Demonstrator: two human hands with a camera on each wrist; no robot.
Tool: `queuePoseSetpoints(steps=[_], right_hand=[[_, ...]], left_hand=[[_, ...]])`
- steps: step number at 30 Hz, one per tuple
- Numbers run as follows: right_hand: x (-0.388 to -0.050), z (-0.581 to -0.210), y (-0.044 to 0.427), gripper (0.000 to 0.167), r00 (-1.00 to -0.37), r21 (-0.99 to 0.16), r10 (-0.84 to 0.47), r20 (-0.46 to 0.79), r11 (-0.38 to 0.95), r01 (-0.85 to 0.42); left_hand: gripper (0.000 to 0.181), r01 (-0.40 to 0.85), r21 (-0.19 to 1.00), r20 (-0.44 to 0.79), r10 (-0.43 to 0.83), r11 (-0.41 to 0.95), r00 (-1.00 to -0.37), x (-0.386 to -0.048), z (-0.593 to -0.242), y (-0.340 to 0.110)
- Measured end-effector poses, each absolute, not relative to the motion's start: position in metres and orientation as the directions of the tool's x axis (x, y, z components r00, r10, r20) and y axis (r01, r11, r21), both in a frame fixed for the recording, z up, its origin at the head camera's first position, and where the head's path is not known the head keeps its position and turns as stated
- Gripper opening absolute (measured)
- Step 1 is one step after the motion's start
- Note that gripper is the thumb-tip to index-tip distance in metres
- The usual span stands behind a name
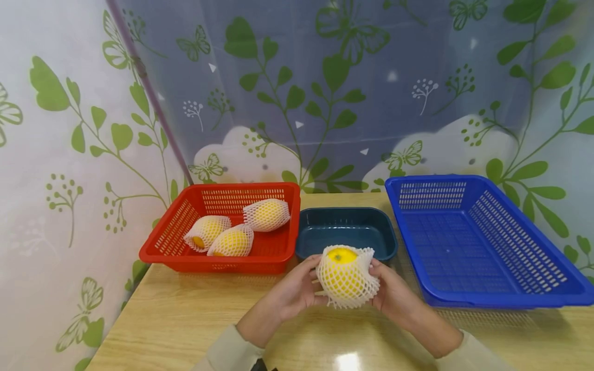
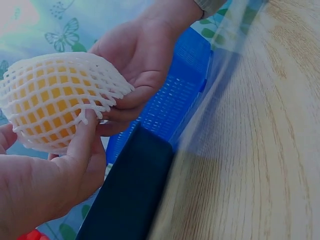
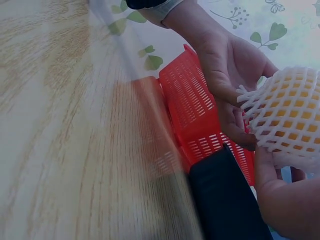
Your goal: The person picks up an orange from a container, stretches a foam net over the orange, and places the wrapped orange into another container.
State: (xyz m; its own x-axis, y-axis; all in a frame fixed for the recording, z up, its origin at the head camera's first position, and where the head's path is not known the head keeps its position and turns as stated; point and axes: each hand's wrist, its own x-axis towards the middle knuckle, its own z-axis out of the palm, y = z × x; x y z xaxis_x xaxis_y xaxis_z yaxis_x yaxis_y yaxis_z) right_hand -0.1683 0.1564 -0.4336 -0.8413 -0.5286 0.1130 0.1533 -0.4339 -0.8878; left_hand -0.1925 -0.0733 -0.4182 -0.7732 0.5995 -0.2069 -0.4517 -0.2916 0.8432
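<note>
Between both hands, a yellow fruit [image 1: 344, 278] in a white foam net is held up over the table, just in front of the dark teal tub [image 1: 348, 210]. My left hand [image 1: 298, 291] grips its left side, and my right hand [image 1: 392, 292] grips its right side. The net's upper end is open, baring the fruit's yellow top. In the left wrist view, the left thumb [image 2: 84, 137] presses against the net's edge. The right wrist view shows the right hand [image 3: 295, 202] below the netted fruit [image 3: 295, 112], whose far side is cut off by the frame.
A red basket [image 1: 223, 265] at the left holds several netted yellow fruits [image 1: 266, 215]. At the right stands a larger blue basket [image 1: 464, 252] with nothing in it. The tub sits between the baskets on the wooden table [image 1: 209, 314], before a leaf-patterned curtain [image 1: 297, 93].
</note>
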Motion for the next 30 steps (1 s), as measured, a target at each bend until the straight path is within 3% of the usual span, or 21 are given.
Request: queuePoseSetpoints(steps=[12,19,22,26,30], right_hand=[[-0.1702,-0.4352,0.1539,0.039,-0.848,-0.883,-0.522,0.095,-0.438,0.171],[-0.1732,-0.4383,0.1547,0.051,-0.808,-0.858,-0.573,0.139,-0.477,0.191],[-0.1736,-0.4379,0.1558,0.050,-0.806,-0.856,-0.576,0.138,-0.479,0.195],[-0.1734,-0.4375,0.1566,0.047,-0.813,-0.848,-0.567,0.132,-0.490,0.203],[-0.1730,-0.4391,0.1562,0.047,-0.811,-0.842,-0.572,0.125,-0.494,0.218]], left_hand=[[0.038,-0.430,0.855,-0.190,0.599,-0.288,-0.778,-0.1927,-0.4190,-0.0744],[0.035,-0.416,0.866,-0.181,0.600,-0.279,-0.779,-0.1925,-0.4211,-0.0754],[0.040,-0.394,0.885,-0.195,0.573,-0.246,-0.796,-0.1926,-0.4204,-0.0746],[0.049,-0.275,0.948,-0.164,0.497,-0.159,-0.852,-0.1922,-0.4185,-0.0731],[0.048,-0.068,0.994,-0.031,0.396,-0.080,-0.918,-0.1907,-0.4177,-0.0715]])
